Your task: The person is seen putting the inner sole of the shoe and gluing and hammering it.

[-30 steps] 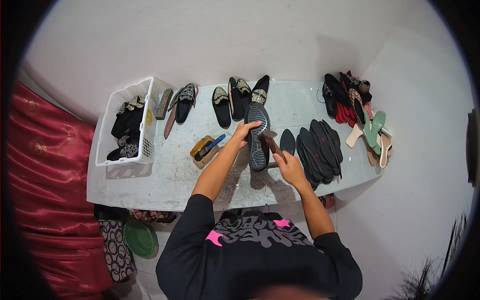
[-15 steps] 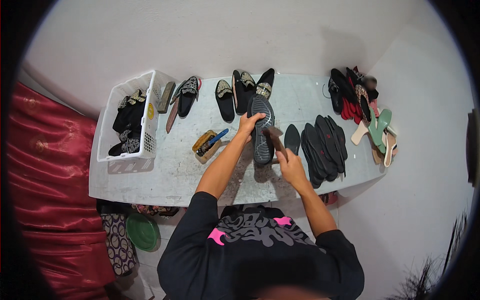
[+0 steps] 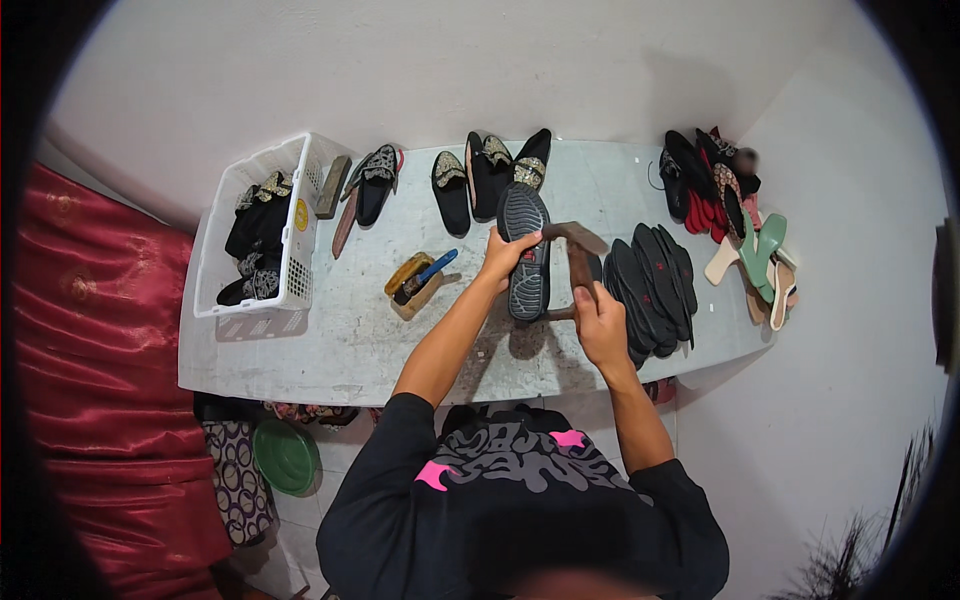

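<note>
My left hand (image 3: 508, 259) grips a black shoe (image 3: 525, 208), its ridged sole facing up and its toe toward the wall. The thumb lies across the middle of the sole. My right hand (image 3: 602, 325) is closed round the wooden handle of a hammer (image 3: 581, 262). The hammer head is raised to the right of the shoe, close to its side. A brownish bar shows beside the heel; what it belongs to is hidden. Just right of the hammer lies a pile of black soles (image 3: 650, 290).
Finished-looking black loafers (image 3: 451, 195) line the table's back edge. A white basket (image 3: 300, 240) of shoes stands at the left. Left of my left forearm sits a small container (image 3: 417, 287) with a blue-handled brush (image 3: 437, 265). Green sandals (image 3: 762, 255) lie heaped at the far right.
The hammer has moved from over the middle of the sole up and to the right. My left hand keeps its hold on the shoe, which has stayed in about the same place.
</note>
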`<state>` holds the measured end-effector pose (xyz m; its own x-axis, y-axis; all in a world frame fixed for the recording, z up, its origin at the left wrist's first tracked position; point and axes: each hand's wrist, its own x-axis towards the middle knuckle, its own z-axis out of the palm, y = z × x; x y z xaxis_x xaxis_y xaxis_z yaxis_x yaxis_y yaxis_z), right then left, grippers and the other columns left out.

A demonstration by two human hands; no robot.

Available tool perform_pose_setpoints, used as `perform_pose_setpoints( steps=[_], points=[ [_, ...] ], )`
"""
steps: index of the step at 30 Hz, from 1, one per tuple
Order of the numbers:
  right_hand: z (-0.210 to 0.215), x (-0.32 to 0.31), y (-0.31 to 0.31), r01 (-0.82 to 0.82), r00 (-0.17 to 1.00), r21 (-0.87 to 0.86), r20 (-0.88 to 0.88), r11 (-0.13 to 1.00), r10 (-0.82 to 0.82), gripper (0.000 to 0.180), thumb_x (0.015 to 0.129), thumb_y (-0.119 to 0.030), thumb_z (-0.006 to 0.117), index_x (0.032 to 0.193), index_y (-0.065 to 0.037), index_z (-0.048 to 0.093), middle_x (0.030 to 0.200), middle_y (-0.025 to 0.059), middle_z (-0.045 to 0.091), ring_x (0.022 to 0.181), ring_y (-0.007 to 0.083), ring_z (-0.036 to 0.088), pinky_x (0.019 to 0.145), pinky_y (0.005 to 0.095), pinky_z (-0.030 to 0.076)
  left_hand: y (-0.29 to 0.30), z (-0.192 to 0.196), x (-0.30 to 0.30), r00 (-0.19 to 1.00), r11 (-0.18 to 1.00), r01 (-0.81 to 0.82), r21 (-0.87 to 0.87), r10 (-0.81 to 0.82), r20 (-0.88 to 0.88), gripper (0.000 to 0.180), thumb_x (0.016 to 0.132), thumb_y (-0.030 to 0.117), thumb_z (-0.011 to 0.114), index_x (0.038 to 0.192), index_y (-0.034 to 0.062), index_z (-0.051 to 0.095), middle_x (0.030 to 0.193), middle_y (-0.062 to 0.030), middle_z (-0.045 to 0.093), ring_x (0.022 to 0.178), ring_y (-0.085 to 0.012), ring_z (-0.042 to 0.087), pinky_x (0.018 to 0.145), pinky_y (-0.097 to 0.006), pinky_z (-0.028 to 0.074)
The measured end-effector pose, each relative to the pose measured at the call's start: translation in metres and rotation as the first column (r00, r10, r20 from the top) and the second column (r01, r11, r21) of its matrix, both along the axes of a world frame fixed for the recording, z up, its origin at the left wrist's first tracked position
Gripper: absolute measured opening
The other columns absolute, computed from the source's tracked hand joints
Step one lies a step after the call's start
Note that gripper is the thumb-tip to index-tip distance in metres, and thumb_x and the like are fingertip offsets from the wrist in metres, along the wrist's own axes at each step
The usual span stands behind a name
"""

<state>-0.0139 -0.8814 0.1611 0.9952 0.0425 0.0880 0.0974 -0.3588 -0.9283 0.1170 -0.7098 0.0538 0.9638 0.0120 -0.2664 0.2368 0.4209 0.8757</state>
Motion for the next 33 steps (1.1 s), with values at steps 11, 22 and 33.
perform_pose_setpoints(
  steps=[11,22,33],
  points=[
    [-0.021,0.001,-0.007,-0.037,0.995,-0.140,-0.095,0.989,0.023,0.042,0.095,-0.038,0.051,0.086,0.003,0.056,0.063,0.0216,0.056,0.059,0.0356,0.058,0.058,0.0422,0.042,-0.005,0.013,-0.006,0.999,0.990,0.043,-0.131,-0.039,0.033,0.043,0.074,0.008,0.077,0.108,0.0011,0.052,0.093,-0.0090,0.064,0.076,-0.0178,0.064,0.063,-0.033,0.055],
    [-0.047,-0.015,-0.005,-0.043,0.999,-0.196,-0.024,0.980,0.039,0.042,0.094,-0.039,0.052,0.091,0.003,0.058,0.066,0.0243,0.057,0.059,0.0402,0.057,0.057,0.0443,0.042,-0.011,0.009,-0.006,0.996,0.997,-0.074,-0.024,0.075,0.042,0.047,0.073,0.008,0.079,0.108,0.0007,0.049,0.094,-0.0098,0.064,0.080,-0.0168,0.064,0.068,-0.031,0.054],
    [-0.025,-0.014,-0.013,-0.232,0.969,0.265,0.146,0.936,0.199,0.059,0.091,-0.060,0.047,0.091,-0.002,0.060,0.056,-0.0021,0.047,0.049,0.0026,0.043,0.043,0.0203,0.030,-0.011,0.010,-0.004,0.997,0.996,-0.082,0.043,0.082,-0.004,0.052,0.071,0.014,0.078,0.109,-0.0012,0.048,0.097,-0.0138,0.063,0.075,-0.0196,0.064,0.064,-0.032,0.055]
  ],
)
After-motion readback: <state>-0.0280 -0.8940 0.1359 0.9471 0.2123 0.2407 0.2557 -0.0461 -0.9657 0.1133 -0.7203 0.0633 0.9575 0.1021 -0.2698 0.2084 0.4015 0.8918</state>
